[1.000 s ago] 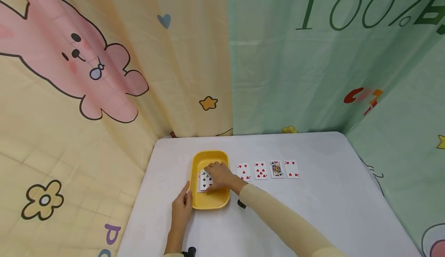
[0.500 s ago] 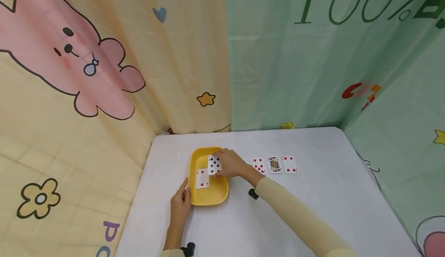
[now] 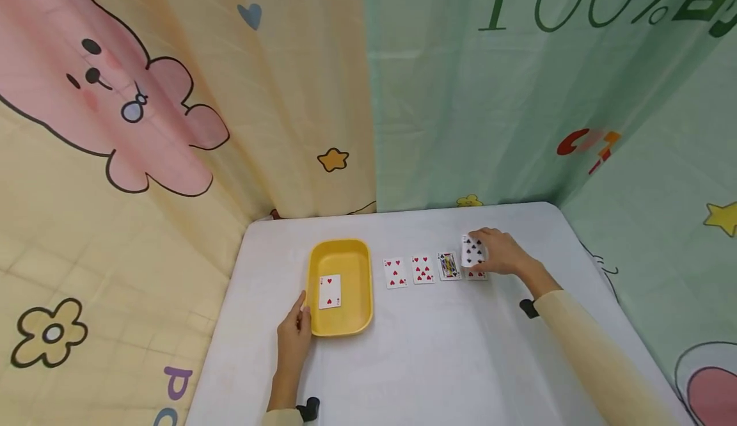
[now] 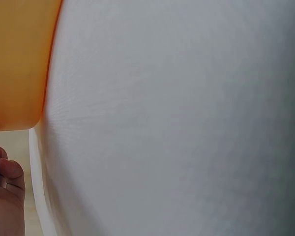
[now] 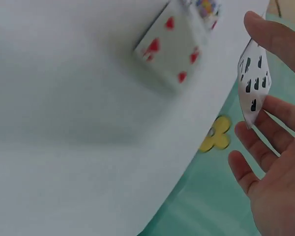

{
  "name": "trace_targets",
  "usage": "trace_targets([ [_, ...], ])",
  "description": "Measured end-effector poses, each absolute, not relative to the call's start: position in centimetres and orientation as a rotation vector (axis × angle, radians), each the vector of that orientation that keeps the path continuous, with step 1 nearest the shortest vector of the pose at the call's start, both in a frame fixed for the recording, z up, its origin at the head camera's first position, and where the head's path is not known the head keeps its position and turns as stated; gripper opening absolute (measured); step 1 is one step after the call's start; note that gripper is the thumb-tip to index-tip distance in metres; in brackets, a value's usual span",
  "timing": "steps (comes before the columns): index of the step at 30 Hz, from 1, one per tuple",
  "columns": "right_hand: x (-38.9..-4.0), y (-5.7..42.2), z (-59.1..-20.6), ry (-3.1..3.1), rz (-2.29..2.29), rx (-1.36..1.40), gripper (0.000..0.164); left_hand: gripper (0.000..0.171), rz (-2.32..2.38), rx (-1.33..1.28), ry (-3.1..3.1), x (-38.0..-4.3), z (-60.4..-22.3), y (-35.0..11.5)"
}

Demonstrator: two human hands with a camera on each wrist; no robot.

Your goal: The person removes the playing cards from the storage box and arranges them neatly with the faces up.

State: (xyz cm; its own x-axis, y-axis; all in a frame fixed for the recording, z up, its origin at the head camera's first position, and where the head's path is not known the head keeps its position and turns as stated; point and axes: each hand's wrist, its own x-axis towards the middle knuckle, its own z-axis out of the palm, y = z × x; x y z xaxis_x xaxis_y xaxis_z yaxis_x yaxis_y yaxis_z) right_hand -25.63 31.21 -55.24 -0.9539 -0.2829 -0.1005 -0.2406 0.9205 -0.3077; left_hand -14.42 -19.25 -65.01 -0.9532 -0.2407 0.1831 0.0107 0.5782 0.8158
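In the head view my right hand [image 3: 502,251] pinches a spade playing card [image 3: 472,251] between thumb and fingers. It is above the right end of a row of face-up cards, partly covering a heart card [image 3: 476,276]. The right wrist view shows the spade card [image 5: 254,81] slightly bent between thumb and fingertips. My left hand [image 3: 294,335] rests against the left side of a yellow tray [image 3: 342,329], fingers along its edge. One heart card [image 3: 330,291] lies face up in the tray. In the left wrist view, part of the left hand [image 4: 6,196] appears beside the tray [image 4: 19,64].
Left of the held card, the row has a face card [image 3: 449,266] and two heart cards, a nearer one [image 3: 423,269] and the leftmost [image 3: 395,273]. All lie on a white-covered table [image 3: 414,349]. Printed curtains [image 3: 460,93] hang behind and beside it.
My right hand has lifted the spade card out of the tray and carried it right, past the row, to its right end. The heart card beneath it is uncovered. The left hand stays at the tray.
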Motion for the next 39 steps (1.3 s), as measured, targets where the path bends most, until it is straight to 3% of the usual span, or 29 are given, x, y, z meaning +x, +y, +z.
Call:
trace_targets([
  [5,-25.0,36.4,-57.1,2.9,-0.364,-0.301,0.086,0.043,-1.303,0.202,-2.537,-14.6,-64.9,-19.5],
  [10,-24.8,38.6,-58.6,2.853,-0.362,-0.254,0.087,0.043,-1.313,0.179,-2.541,-14.8,-64.7,-19.4],
  [39,-24.6,38.5,-60.5,2.794,-0.366,-0.139,0.086,0.043,-1.33,0.231,-2.592,-14.2,-64.6,-18.8],
])
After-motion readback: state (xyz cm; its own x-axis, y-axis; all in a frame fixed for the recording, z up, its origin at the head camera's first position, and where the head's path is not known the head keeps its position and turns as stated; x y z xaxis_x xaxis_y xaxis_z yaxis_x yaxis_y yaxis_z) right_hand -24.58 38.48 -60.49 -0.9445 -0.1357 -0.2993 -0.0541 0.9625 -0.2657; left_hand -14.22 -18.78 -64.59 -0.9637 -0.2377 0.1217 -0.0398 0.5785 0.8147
